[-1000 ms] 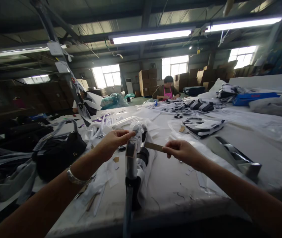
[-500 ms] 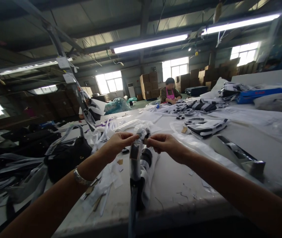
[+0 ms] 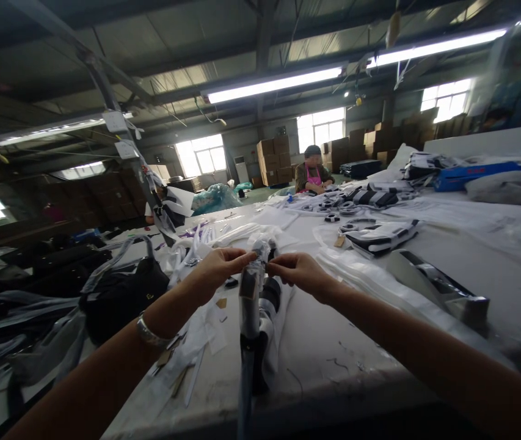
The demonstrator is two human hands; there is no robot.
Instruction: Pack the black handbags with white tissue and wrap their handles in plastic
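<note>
In front of me on the table stands a black-and-white striped item, apparently a bag, seen end-on. A long strap or handle wrapped in clear plastic runs along its left side and hangs past the table's front edge. My left hand is closed in a pinch on the crumpled plastic wrap at the strap's top. Close by on the right, my right hand pinches with thumb and forefinger at the same spot. What lies between its fingertips is too small to make out.
A black handbag with a plastic-wrapped handle sits at left. To the right are a grey tape dispenser, a striped bag and a blue box. Scraps litter the tabletop. Across it sits a co-worker in a pink apron.
My right hand has shifted slightly left, towards my left hand. The small brown piece seen at its fingertips before is now hidden. My left hand keeps its pinch.
</note>
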